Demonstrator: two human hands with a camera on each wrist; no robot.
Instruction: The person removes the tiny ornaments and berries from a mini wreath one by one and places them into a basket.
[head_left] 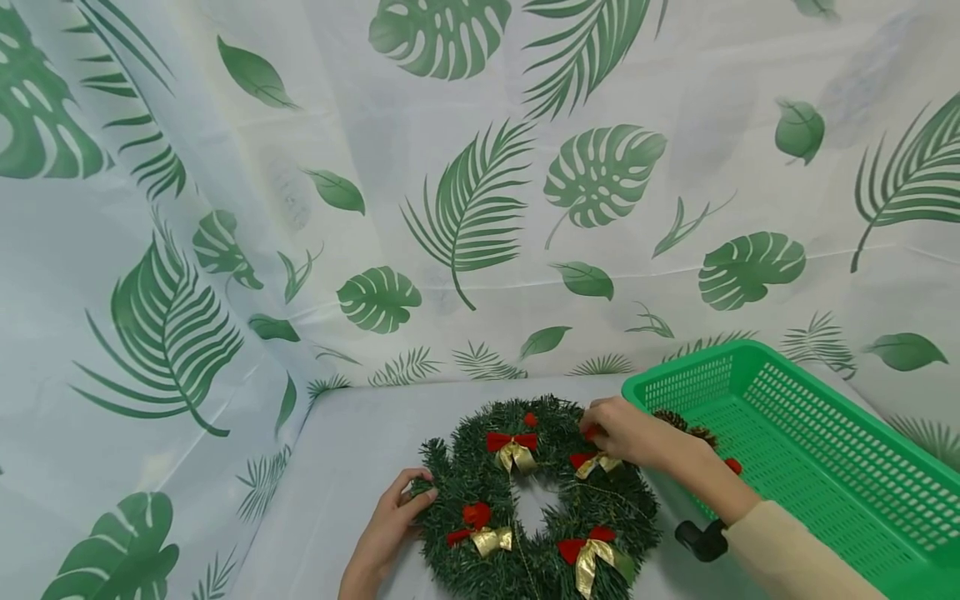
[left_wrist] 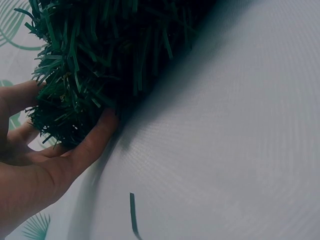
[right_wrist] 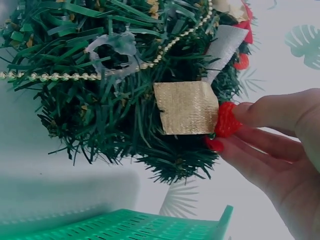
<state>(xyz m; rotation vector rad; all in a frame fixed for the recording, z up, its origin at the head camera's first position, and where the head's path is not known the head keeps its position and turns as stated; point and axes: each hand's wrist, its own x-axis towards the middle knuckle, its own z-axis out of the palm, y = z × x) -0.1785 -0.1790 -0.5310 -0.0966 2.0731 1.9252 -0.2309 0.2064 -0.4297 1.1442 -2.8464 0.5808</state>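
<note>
A green artificial wreath (head_left: 551, 417) lies on the white surface, trimmed with red-and-gold bows (head_left: 513, 450) and small red ornaments. At its left edge my left hand (head_left: 390, 521) grips a tuft of the greenery; the left wrist view shows thumb and fingers around that tuft (left_wrist: 65, 110). My right hand (head_left: 618, 425) is at the wreath's upper right, above a bow. Between its thumb and fingers, a small rough red ornament (right_wrist: 228, 120) is pinched against the greenery, beside a gold ribbon piece (right_wrist: 187, 107). How the ornament is fixed cannot be seen.
A green plastic basket (head_left: 795, 371) stands to the right, under my right forearm, with pine cones (head_left: 671, 419) and a red piece (head_left: 732, 466) near its left wall. A black device (head_left: 701, 542) sits by the right wrist. Leaf-printed white sheeting (head_left: 480, 333) hangs behind and at left.
</note>
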